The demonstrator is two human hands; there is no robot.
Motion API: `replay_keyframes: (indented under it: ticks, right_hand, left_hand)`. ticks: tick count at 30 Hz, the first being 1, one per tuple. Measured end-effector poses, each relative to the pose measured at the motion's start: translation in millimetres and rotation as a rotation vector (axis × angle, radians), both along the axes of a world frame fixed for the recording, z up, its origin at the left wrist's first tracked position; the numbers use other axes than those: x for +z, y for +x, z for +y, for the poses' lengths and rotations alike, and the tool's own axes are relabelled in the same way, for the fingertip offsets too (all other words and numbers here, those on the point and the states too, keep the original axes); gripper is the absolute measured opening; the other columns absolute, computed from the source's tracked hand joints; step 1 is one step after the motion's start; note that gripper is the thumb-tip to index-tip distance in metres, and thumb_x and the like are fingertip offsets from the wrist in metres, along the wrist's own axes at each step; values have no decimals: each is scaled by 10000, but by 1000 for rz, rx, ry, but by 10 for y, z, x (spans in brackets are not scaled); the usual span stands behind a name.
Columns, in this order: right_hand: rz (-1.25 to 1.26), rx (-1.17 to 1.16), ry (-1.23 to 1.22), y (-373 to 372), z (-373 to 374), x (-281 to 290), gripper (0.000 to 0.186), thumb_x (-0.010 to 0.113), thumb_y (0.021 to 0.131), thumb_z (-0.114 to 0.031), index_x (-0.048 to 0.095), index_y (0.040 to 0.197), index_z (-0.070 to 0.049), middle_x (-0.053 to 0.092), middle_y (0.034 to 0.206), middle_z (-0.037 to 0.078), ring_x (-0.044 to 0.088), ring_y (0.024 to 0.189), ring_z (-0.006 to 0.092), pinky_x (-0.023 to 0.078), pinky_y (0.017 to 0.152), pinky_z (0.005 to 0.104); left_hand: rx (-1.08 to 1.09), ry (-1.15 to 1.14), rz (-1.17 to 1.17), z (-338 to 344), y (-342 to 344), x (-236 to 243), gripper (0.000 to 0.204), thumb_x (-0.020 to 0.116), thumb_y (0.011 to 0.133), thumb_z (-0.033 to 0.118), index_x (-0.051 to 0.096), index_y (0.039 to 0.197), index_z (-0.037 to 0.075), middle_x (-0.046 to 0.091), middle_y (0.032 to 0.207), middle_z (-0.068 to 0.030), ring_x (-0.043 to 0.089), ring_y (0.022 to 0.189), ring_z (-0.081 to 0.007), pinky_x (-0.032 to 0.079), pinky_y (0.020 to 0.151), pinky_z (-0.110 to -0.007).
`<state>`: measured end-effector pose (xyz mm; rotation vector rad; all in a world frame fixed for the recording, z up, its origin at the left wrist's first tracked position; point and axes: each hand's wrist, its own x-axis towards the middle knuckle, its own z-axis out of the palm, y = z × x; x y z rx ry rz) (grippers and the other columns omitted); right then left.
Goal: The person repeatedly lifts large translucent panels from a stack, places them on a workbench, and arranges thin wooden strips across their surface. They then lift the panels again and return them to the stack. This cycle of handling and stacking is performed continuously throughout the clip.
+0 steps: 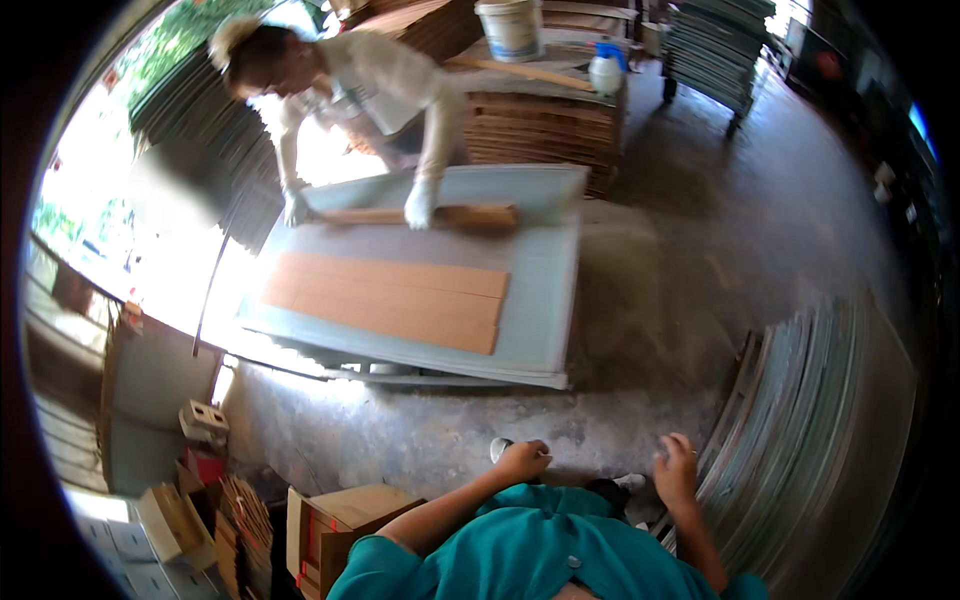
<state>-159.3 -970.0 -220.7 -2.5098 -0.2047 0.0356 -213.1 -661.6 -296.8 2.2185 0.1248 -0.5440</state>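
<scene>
My left hand (pixel 523 462) hangs in front of my body with its fingers curled in; whether anything is inside them is hidden. To the right, my right hand (pixel 677 470) is raised with its bent fingers apart and holds nothing visible. Neither touches the pale blue-grey board-topped table (pixel 545 270) ahead. A flat brown cardboard sheet (pixel 390 298) lies on its near half. Across the table, a gloved co-worker bends over a narrow folded cardboard piece (pixel 475 215), both hands on or beside it.
A stack of thin boards (pixel 800 430) leans close on my right. Cardboard boxes (pixel 345 520) stand at lower left. Behind the table are piled brown sheets (pixel 540 135) with a white bucket (pixel 510 30) and a blue-topped bottle (pixel 605 72). Concrete floor (pixel 660 330) runs between.
</scene>
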Motion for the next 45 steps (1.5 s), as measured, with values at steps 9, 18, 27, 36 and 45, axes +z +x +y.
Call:
replay_keyframes:
  ticks: [9, 18, 27, 36, 45]
  right_hand:
    - [87, 562, -174, 381, 2086, -187, 253, 609, 776, -189, 621, 986, -49, 583, 1047, 113, 537, 1005, 315, 464, 829, 409]
    - [-137, 666, -398, 1395, 4547, -972, 617, 552, 854, -356, 364, 1358, -53, 285, 1437, 205, 219, 1354, 349, 157, 1079, 556]
    - [-91, 805, -203, 1825, 4769, -670, 672, 658, 714, -342, 424, 1272, -50, 458, 1199, 146, 378, 1187, 332, 293, 998, 511]
    - [99, 813, -404, 2035, 4903, -595, 728, 653, 635, -209, 408, 1297, -35, 481, 1058, 168, 469, 1032, 325, 369, 840, 500]
    - [19, 681, -543, 2845, 4904, -679, 763, 690, 614, -142, 372, 1293, 5, 440, 1210, 181, 406, 1192, 336, 336, 952, 516]
  left_hand:
    - [799, -158, 116, 2168, -1156, -425, 299, 600, 809, 254, 645, 953, -5, 673, 778, -161, 675, 689, -226, 519, 667, -333]
    - [1173, -352, 4, 3012, -1147, -19, 231, 579, 854, 96, 584, 1013, -72, 658, 845, -125, 653, 735, -182, 517, 669, -283]
    - [1203, -279, -17, 3894, -621, 291, 219, 582, 876, 118, 577, 986, -71, 642, 838, -106, 627, 725, -156, 491, 664, -266]
    - [1138, -327, -40, 4408, 371, 503, 262, 585, 878, 94, 557, 1046, -104, 629, 891, -115, 628, 789, -166, 505, 707, -272]
    - [1036, -300, -9, 4696, 909, 524, 325, 594, 876, 105, 523, 1117, -102, 623, 963, -142, 626, 822, -172, 498, 752, -283]
